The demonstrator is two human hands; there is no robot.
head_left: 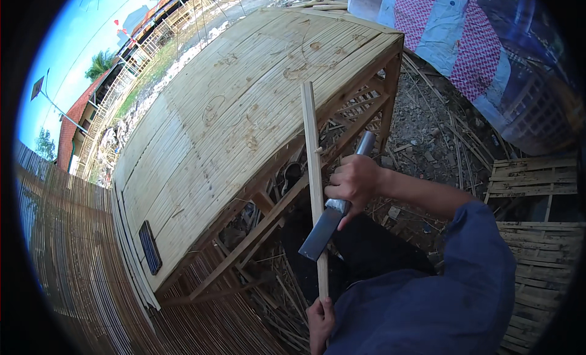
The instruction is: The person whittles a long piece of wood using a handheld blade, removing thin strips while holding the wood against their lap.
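Note:
A long pale bamboo strip stands slanted in front of me, its upper end over the edge of the table. My left hand is closed around its lower end, close to my body. In my right hand is a broad-bladed knife, gripped by its grey, metallic-looking handle. The blade points down and to the left and lies across the front of the strip, above my left hand. Whether its edge bites into the strip cannot be made out. A small pale nub or curl sticks out from the strip's side.
A bamboo-slat table on a wooden frame fills the middle, with thin shavings and a dark rectangular object on top. Bamboo scraps litter the ground. Slatted bamboo panels lie at right; a printed banner hangs behind.

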